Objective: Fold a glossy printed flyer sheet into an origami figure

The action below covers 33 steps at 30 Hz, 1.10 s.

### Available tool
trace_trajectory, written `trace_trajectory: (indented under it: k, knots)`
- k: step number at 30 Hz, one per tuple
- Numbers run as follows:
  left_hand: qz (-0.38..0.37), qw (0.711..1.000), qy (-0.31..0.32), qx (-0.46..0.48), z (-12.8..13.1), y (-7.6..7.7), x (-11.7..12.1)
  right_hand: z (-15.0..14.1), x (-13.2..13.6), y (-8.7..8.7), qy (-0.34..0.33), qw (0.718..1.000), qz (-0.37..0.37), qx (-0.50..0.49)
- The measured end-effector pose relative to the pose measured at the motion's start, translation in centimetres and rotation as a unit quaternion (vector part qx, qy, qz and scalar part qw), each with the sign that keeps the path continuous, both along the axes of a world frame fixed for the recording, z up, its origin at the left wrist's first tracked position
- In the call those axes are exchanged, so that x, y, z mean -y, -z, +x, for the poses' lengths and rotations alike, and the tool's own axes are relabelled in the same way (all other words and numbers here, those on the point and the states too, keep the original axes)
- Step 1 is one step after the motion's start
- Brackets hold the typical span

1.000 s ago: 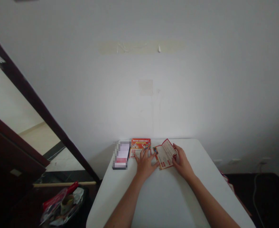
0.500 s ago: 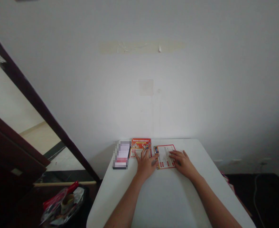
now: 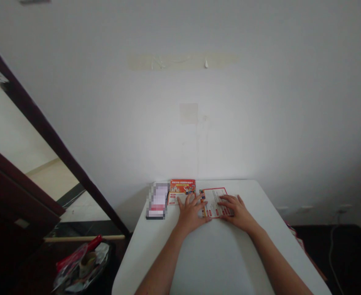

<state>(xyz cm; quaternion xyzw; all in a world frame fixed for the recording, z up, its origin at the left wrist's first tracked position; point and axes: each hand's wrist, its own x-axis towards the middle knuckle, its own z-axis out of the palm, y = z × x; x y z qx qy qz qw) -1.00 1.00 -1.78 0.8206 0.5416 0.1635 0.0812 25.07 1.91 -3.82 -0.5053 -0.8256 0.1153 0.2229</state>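
Observation:
A white printed leaflet [image 3: 213,200] with a red border lies flat on the white table [image 3: 211,258]. My left hand [image 3: 190,213] rests with spread fingers across its left edge, the thumb by the near edge. From the other side, my right hand [image 3: 238,214] lies over the leaflet's right part, its fingers apart and thumb by the near edge. Behind my left fingers is a red-topped leaflet [image 3: 182,186], its near right corner covered by that hand. Neither hand grips anything.
A phone [image 3: 158,200] with a blurred-out screen lies at the table's far left. The far table edge meets a grey-white wall [image 3: 229,123]. On the floor at lower left stands a bin [image 3: 107,258] full of litter, near a dark door frame [image 3: 54,139].
My left hand has shifted slightly right, its thumb now lower, by the leaflet's near edge. My right thumb has come out to that same edge. The leaflet looks almost unmoved.

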Motion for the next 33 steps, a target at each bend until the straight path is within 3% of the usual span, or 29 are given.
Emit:
trace_trajectory:
  k: [8, 18, 28, 33]
  knots:
    - [0.025, 0.999, -0.01, 0.026, 0.06, 0.27, -0.08, 0.0, 0.21, -0.74, -0.009, 0.999, -0.03, 0.0]
    - [0.047, 0.998, -0.031, 0.038, 0.16, 0.74, -0.41, -0.17, 0.22, -0.51, -0.006, 0.999, 0.019, -0.03]
    - [0.061, 0.995, -0.023, 0.071, 0.03, 0.01, -0.19, 0.12, -0.32, -0.1, 0.019, 0.997, 0.045, -0.065]
    - [0.084, 0.992, -0.054, 0.071, 0.11, 0.17, -0.35, 0.05, -0.47, 0.06, 0.03, 0.995, 0.059, -0.079]
